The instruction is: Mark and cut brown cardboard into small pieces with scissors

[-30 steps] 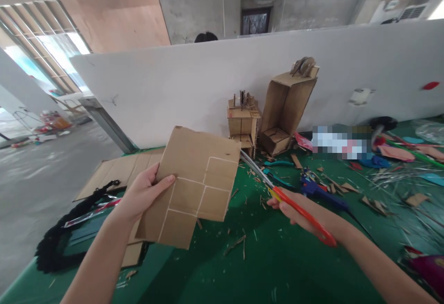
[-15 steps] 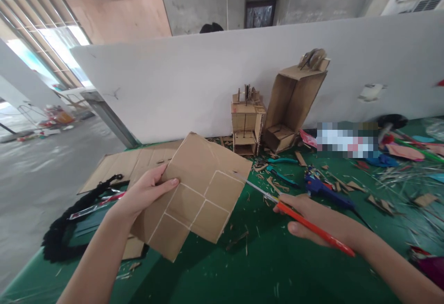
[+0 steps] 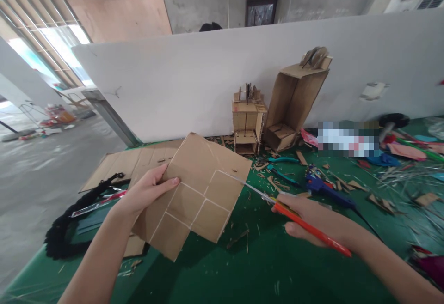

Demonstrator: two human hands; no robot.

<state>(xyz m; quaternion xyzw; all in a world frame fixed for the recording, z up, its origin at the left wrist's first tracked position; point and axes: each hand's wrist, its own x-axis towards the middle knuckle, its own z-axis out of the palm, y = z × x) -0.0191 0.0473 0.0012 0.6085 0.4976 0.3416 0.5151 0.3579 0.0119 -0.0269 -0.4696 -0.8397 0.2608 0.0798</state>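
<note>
My left hand (image 3: 151,193) is closed on the left side of a flat cardboard sheet (image 3: 189,202), thumb on top. The sheet is raised and tilted above the table, with pale lines marking out rectangles and a notch in its lower edge. My right hand (image 3: 308,216) grips orange-handled shears (image 3: 308,226). Their slim metal blade lies at the sheet's right edge, along a pale line near the upper right corner. The blade's tip is hard to make out against the cardboard. Fingers partly hide the handle.
Two cardboard constructions (image 3: 248,119) stand against the white partition (image 3: 173,87). Teal-handled pliers (image 3: 282,174), a blue glue gun (image 3: 328,191) and cardboard scraps lie to the right on the green table (image 3: 243,271). A black fuzzy loop (image 3: 55,239) and more cardboard (image 3: 114,163) lie left.
The shears and my right hand have shifted slightly left, with the blade further over the sheet. My left hand and the cardboard have barely moved.
</note>
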